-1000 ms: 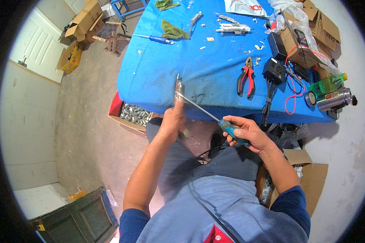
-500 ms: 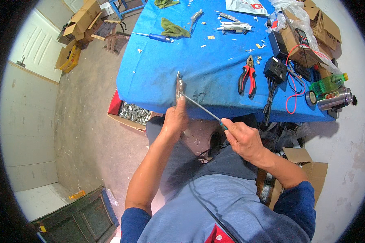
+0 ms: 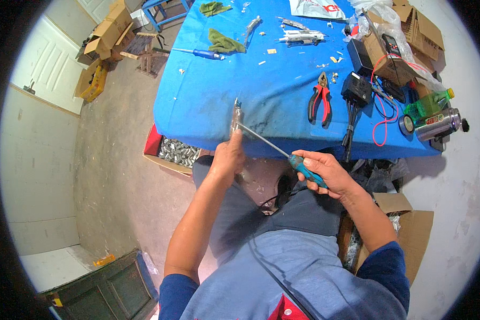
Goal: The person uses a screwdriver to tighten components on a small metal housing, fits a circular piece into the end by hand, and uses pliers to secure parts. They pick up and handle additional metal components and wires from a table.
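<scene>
My left hand is closed round a slim metal part at the table's front edge, its thumb lying along it. The part's upper end points away from me over the blue cloth; much of its lower end is hidden by the hand. My right hand grips the teal and black handle of a screwdriver. The long shaft slants up to the left, and its tip meets the side of the metal part just above my left thumb.
On the blue-covered table lie red-handled pliers, a blue screwdriver, green cloths and several metal assemblies. To the right are a black adapter, a green bottle and a steel flask. A box of metal pieces stands below left.
My right hand has shifted its hold on the screwdriver, with fingers loosened so more of the handle shows. The left hand keeps the metal part in nearly the same place.
</scene>
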A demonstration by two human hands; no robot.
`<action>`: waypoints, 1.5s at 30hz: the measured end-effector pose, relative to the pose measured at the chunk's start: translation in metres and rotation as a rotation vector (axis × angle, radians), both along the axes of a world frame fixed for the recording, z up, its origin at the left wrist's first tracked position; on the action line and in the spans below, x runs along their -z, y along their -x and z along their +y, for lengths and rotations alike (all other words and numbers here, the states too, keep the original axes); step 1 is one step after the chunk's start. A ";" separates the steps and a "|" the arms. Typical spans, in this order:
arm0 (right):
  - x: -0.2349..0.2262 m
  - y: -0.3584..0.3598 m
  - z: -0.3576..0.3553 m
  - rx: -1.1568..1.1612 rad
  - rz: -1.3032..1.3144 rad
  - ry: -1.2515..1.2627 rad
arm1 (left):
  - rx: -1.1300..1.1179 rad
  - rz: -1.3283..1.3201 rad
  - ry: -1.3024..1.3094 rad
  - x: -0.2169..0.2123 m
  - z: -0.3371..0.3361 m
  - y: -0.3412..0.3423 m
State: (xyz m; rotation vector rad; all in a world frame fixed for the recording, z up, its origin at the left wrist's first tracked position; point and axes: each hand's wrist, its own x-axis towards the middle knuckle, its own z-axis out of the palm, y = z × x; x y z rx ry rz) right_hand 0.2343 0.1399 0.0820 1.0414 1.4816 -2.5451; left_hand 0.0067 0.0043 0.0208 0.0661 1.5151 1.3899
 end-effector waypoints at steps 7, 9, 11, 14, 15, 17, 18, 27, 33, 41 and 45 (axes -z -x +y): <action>0.013 0.001 0.008 -0.188 0.209 -0.973 | 0.054 0.083 0.013 0.007 -0.005 0.000; 0.003 0.000 0.005 -0.237 0.086 -1.271 | 0.062 0.075 0.018 0.003 -0.004 -0.001; -0.004 0.004 -0.002 -0.264 0.071 -1.488 | 0.065 0.071 0.007 0.005 -0.003 0.001; -0.003 0.007 -0.009 -0.281 0.098 -1.512 | 0.006 0.137 0.044 0.012 0.002 -0.002; -0.002 0.010 -0.011 -0.248 0.117 -1.501 | 0.001 0.135 0.037 0.010 0.003 -0.001; 0.002 0.011 -0.009 -0.244 0.132 -1.457 | -0.008 0.132 0.022 0.006 0.005 -0.001; 0.003 0.012 -0.008 -0.241 0.139 -1.435 | -0.006 0.115 -0.002 0.005 0.005 0.000; -0.006 0.012 -0.002 -0.060 -0.075 -0.224 | -0.001 0.029 -0.088 -0.008 0.008 0.005; 0.001 0.004 -0.005 -0.098 0.011 -0.253 | 0.015 -0.002 -0.017 -0.008 0.001 0.003; 0.010 0.003 -0.011 0.023 0.181 0.104 | 0.035 -0.051 -0.100 0.005 -0.003 0.004; 0.004 0.003 -0.012 -0.078 0.030 -0.127 | 0.024 -0.047 -0.122 0.009 -0.003 0.003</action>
